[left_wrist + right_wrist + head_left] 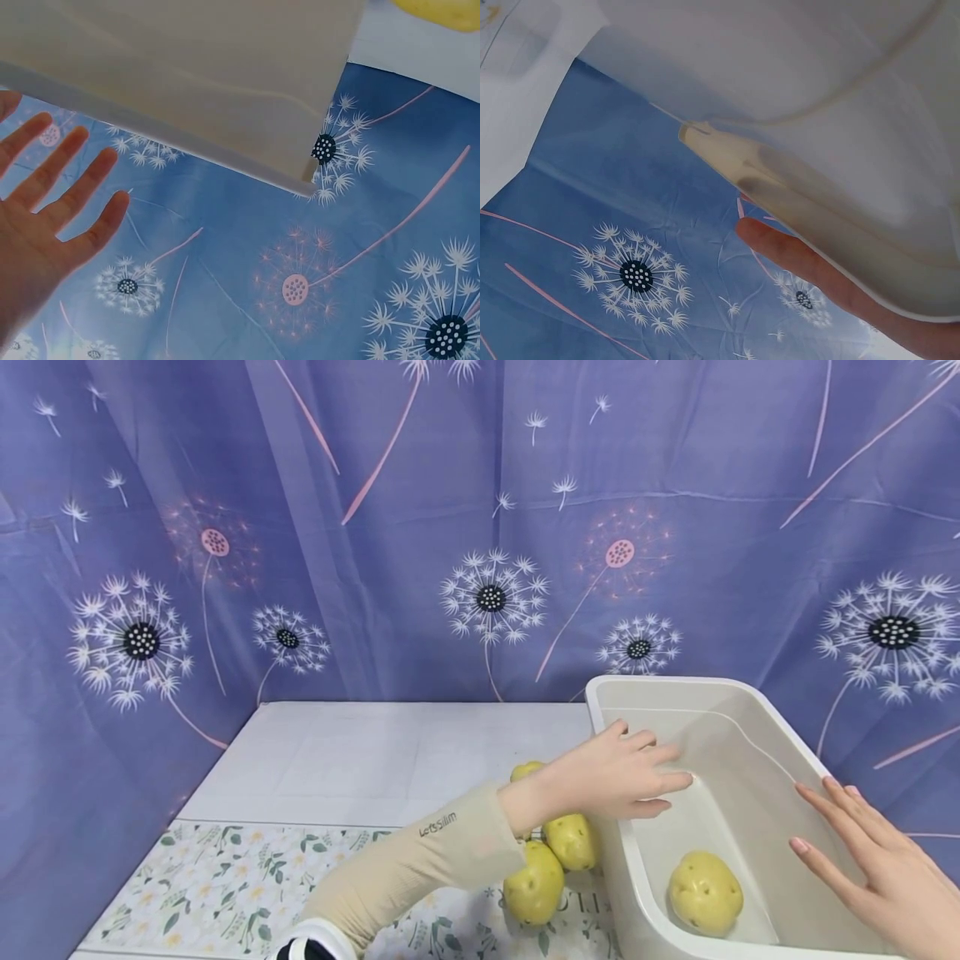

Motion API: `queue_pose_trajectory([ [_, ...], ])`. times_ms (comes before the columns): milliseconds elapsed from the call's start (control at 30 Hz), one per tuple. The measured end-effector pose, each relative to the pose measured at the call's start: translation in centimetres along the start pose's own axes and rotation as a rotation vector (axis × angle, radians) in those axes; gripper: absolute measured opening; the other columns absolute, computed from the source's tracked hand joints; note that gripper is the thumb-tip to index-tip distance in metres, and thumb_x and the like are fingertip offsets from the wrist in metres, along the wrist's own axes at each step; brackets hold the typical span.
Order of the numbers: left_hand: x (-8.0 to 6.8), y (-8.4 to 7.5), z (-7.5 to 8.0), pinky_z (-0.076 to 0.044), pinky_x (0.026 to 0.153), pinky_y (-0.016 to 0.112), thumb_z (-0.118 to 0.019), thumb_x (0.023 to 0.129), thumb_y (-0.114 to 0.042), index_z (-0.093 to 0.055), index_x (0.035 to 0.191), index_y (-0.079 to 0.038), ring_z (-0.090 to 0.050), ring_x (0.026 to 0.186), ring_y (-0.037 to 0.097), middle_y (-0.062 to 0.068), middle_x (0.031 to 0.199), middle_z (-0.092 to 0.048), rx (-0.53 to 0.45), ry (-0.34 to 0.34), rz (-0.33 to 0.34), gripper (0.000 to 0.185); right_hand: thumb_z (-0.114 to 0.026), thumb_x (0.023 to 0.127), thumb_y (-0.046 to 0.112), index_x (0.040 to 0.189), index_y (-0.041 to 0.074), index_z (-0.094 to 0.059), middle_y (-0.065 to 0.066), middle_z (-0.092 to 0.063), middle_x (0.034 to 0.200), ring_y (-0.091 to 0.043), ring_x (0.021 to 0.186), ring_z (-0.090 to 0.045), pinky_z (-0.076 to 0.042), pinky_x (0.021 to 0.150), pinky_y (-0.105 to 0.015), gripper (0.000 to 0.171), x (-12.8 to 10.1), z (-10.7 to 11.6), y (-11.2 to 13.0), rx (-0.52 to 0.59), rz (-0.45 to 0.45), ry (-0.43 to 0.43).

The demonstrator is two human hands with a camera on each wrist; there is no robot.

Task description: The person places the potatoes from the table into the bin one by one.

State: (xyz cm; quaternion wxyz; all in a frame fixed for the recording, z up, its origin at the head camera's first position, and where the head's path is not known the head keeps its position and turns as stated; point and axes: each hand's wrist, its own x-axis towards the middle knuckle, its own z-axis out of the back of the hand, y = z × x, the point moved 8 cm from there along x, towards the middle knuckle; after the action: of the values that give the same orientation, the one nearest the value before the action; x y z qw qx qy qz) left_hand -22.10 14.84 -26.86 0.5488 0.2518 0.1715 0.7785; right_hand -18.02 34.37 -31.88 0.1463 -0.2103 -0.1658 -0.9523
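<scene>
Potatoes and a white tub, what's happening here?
A person has both hands at a white plastic tub holding some water. One potato sits in the water inside it. The left hand reaches over the tub's near rim with fingers straight, and the right hand lies open against the opposite wall. Neither hand holds anything. Three more potatoes lie outside on the flowered mat, right beside the tub.

tub (757,710) open above | potatoes (551,864) crowd its left wall
</scene>
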Motion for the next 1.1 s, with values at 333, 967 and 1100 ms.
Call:
queue_pose_trajectory([
  [333, -1.8, 0.2, -0.6, -0.040, 0.075, 0.024, -0.035, 0.091, -0.046, -0.044, 0.129, -0.030, -0.050, 0.103, 0.011, -0.008, 0.123, -0.052, -0.032, 0.005, 0.021, 0.042, -0.063, 0.080, 0.015, 0.139, 0.013, -0.032, -0.020, -0.016, 0.147, -0.011, 0.138, 0.003, 0.008, 0.112, -0.032, 0.066, 0.0, 0.2, 0.2, -0.005, 0.024, -0.024],
  [967, -3.8, 1.0, -0.8, -0.044, 0.080, 0.027, -0.036, 0.090, -0.046, -0.048, 0.125, -0.029, -0.052, 0.105, 0.012, -0.006, 0.124, -0.052, -0.059, -0.014, 0.052, 0.040, -0.062, 0.080, 0.014, 0.138, 0.012, -0.034, -0.016, -0.014, 0.148, -0.009, 0.137, 0.003, 0.007, 0.112, -0.038, 0.064, -0.1, 0.2, 0.1, 0.013, 0.019, -0.032],
  [1100, -4.2, 1.3, -1.0, -0.043, 0.079, 0.027, -0.036, 0.091, -0.046, -0.048, 0.124, -0.028, -0.053, 0.102, 0.011, -0.006, 0.122, -0.053, -0.078, -0.007, 0.069, 0.039, -0.063, 0.080, 0.013, 0.137, 0.012, -0.035, -0.016, -0.015, 0.148, -0.005, 0.136, 0.002, 0.008, 0.112, -0.032, 0.064, -0.1, 0.2, 0.2, 0.008, 0.027, -0.041],
])
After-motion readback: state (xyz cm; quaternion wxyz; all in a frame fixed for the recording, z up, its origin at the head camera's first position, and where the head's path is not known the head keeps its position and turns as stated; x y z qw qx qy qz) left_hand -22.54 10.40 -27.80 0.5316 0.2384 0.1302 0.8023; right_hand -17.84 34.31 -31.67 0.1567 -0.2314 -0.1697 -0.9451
